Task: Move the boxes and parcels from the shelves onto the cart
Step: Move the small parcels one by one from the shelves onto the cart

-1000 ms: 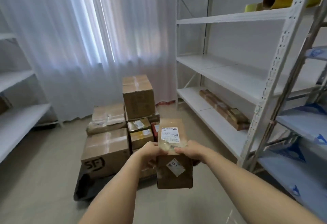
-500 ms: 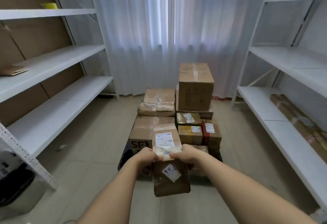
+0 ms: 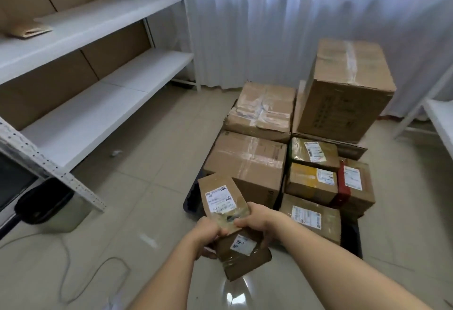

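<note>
While both hands clamp the long parcel (image 3: 228,214) low in the centre of the frame, this looks like the carry-and-place step, parcel not yet set down. Left hand (image 3: 208,233) curls around its left edge, right hand (image 3: 257,219) wraps the right edge, fingers closed on the cardboard. It sits tilted, far end pointing up-left, just short of the cart (image 3: 353,238), whose dark deck peeks out lower right of the stacked boxes (image 3: 247,162). Next, I'd judge, comes a reach forward to find a flat spot, perhaps atop the labelled box (image 3: 311,221) right of the hands.
</note>
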